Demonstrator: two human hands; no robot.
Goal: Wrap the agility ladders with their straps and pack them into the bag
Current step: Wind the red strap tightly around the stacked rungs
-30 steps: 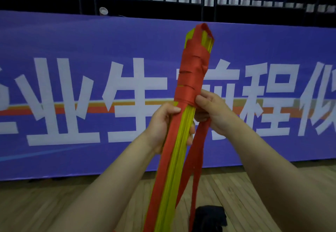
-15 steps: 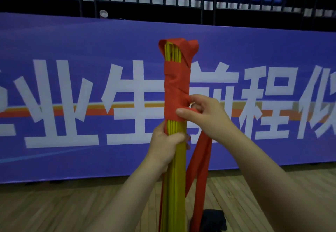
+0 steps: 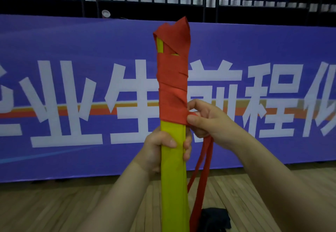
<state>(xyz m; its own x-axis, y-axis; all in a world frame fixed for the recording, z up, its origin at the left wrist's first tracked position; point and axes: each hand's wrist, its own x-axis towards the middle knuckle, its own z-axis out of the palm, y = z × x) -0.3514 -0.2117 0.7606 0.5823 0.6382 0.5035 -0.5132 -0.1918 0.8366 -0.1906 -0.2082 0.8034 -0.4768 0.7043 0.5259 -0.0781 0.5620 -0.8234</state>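
A bundle of yellow agility ladder rungs stands upright in front of me. Its upper part is bound in coils of red strap, with a bit of yellow showing near the top. My left hand grips the yellow bundle just below the red coils. To the right of the bundle, my right hand pinches the strap at the lowest coil. The loose strap tail hangs down from that hand toward the floor.
A black bag lies on the wooden floor below the strap tail. A purple banner with white characters runs across the back, with railings and blue seats above it.
The bundle has turned in my left hand, so its flat yellow face now shows. One more coil of strap has gone on, and my right hand has come round to the right side.
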